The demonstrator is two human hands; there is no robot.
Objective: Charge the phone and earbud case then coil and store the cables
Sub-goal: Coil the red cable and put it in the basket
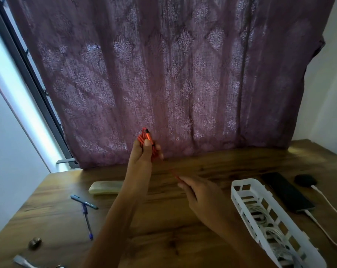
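Red cable (147,144), bunched in loops, is gripped in L hand (144,153), which is raised off the counter (163,229) in front of a purple patterned curtain (163,64). L fingers (158,148) are curled round the bundle, thumb pressed on the front. The bundle's long axis is approx. vertical. Its orange-red plug (148,135) sticks out the top, black tip pointing up.

One loose strand runs from the bundle down-right to the tips of R hand (200,194), which is low over the counter. R hand is motion-blurred, fingers reaching left toward the strand. Cannot tell if it pinches the strand or only touches it.

White slotted basket (241,192) sits at the right, long axis running far-left to near-right. It holds coiled white cables (268,227).

Just beyond it, a black phone (287,192) lies flat, approx. parallel to the basket. A white lead (311,215) is plugged into its near end. Black earbud case (305,179) sits right of the phone, with its own white lead (322,196) trailing toward the near right.

Left side: cream oblong (105,187), blue marker (84,202), blue pen (87,222). Pale print on the marker barrel is too small to read.
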